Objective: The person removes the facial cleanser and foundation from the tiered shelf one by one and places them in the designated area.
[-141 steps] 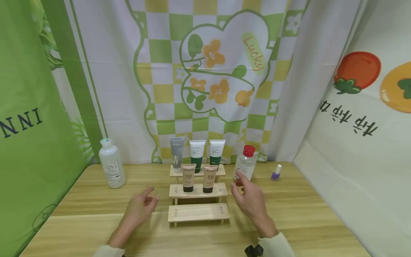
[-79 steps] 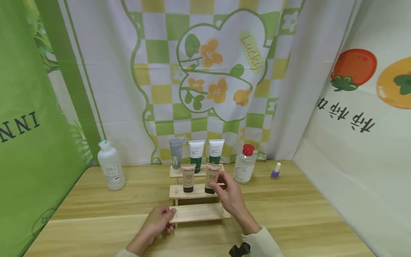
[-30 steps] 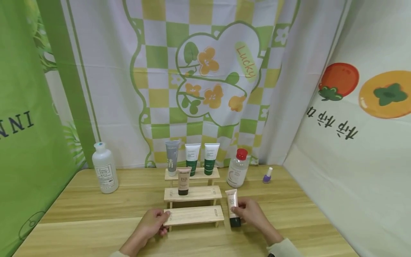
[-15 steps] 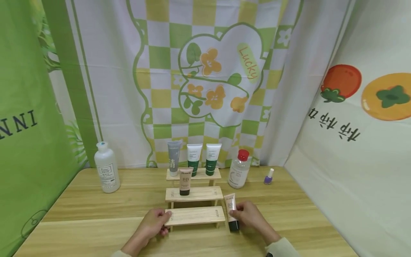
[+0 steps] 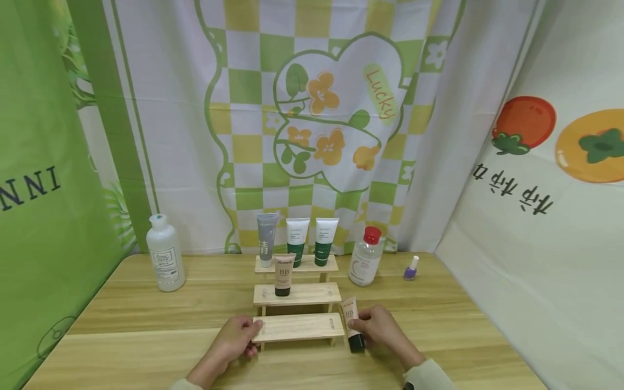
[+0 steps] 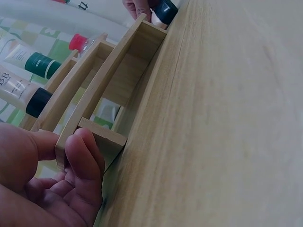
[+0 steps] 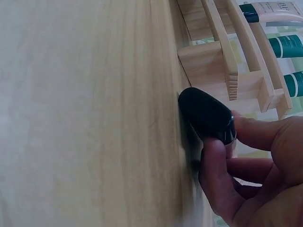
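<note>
With thumb and curled fingers, my left hand (image 5: 233,341) grips the left end of the lowest step of a wooden tiered rack (image 5: 298,328). My right hand (image 5: 385,331) pinches a beige BB cream tube (image 5: 350,313) with a black cap, just right of that step. The tube leans, cap down, close to the tabletop; the right wrist view shows its black cap (image 7: 206,113) near the wood. Another BB cream tube (image 5: 283,275) stands on the middle step. A grey tube (image 5: 266,241) and two white-and-green tubes (image 5: 296,244) stand on the top step.
A clear bottle with a red cap (image 5: 365,259) stands right of the rack, and a purple nail polish bottle (image 5: 410,269) farther right. At the left is a white bottle (image 5: 166,254). Printed curtains (image 5: 331,200) hang behind the wooden table (image 5: 146,319).
My left hand has come to grip the rack's lowest step. My right hand has taken the right BB cream tube off the middle step and lowered it beside the rack, tilting it.
</note>
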Demonstrator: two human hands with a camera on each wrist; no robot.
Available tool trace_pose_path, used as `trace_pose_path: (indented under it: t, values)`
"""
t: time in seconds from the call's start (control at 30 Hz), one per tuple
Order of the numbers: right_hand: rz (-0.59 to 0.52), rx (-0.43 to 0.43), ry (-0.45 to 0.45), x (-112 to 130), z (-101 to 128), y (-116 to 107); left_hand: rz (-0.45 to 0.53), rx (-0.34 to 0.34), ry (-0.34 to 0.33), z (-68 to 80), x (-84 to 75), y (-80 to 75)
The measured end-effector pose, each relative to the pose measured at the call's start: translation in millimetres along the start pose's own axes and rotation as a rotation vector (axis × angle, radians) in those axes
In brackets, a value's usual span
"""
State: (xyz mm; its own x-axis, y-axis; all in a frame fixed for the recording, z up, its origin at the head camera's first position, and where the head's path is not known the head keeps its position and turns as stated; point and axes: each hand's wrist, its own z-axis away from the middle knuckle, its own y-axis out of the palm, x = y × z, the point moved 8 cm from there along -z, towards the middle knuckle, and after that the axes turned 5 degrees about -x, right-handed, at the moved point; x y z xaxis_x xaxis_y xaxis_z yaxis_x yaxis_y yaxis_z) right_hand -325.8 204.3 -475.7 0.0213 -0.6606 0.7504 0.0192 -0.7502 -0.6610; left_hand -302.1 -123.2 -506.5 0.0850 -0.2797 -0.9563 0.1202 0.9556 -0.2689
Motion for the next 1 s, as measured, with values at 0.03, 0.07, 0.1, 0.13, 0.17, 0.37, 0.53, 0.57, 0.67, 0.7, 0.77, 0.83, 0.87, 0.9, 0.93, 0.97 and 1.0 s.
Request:
trace_pose_path:
  t: [0.03,0.07,0.1,0.13,0.17,0.37,0.53,0.57,0.67,0.7,0.77,0.83,0.87,0.9,0.93,0.97,1.0]
  values:
    - [-0.004,0.001,0.005,-0.3,-0.3,0.3,0.001,-0.002,0.001,0.1,-0.3,-0.1]
    - [-0.007,0.0,0.011,-1.0,-0.7,0.5,0.002,-0.003,0.002,0.4,-0.8,-0.2]
    - [-0.007,-0.002,0.016,-1.4,-1.1,0.5,0.002,-0.002,0.004,0.6,-1.3,-0.3]
    - [-0.007,-0.006,0.022,-2.0,-1.4,0.2,0.002,-0.001,0.007,0.9,-1.8,-0.3]
    - [-0.004,-0.009,0.029,-2.7,-1.8,0.0,0.002,-0.001,0.009,1.0,-2.0,-0.3]
    - [0.017,-0.044,0.078,-10.3,-4.2,-3.1,0.004,0.0,0.01,1.4,-3.1,-0.1]
    - [-0.018,-0.067,0.097,-14.2,-2.7,-5.7,-0.006,-0.003,0.005,1.3,-3.2,0.0]
    - [-0.025,-0.076,0.093,-14.0,-2.0,-6.7,-0.008,-0.002,0.004,1.4,-3.2,0.0]
    - [-0.029,-0.098,0.079,-13.5,-0.1,-9.2,-0.009,-0.001,0.004,2.0,-3.5,-0.1]
    - [-0.027,-0.104,0.074,-13.1,0.4,-9.8,-0.009,0.0,0.005,2.2,-3.6,-0.1]
    - [-0.017,-0.111,0.063,-12.5,0.5,-10.7,-0.009,0.0,0.005,2.4,-3.5,-0.2]
    - [0.007,-0.116,0.048,-10.5,0.0,-11.7,-0.009,0.0,0.007,2.5,-3.3,-0.3]
    - [0.014,-0.121,0.043,-9.3,-0.7,-12.7,-0.007,0.0,0.008,2.5,-3.2,-0.3]
    - [0.027,-0.13,0.038,-7.7,-1.4,-14.1,-0.005,0.0,0.009,2.4,-3.3,-0.3]
    - [0.046,-0.141,0.029,-5.5,-2.4,-16.0,-0.002,0.001,0.01,2.4,-3.5,-0.2]
    - [0.074,-0.16,0.012,-1.9,-3.2,-18.7,0.003,0.001,0.01,2.4,-3.6,-0.1]
    - [0.104,-0.181,-0.013,2.8,-4.1,-21.9,0.005,0.001,0.011,2.5,-3.9,0.0]
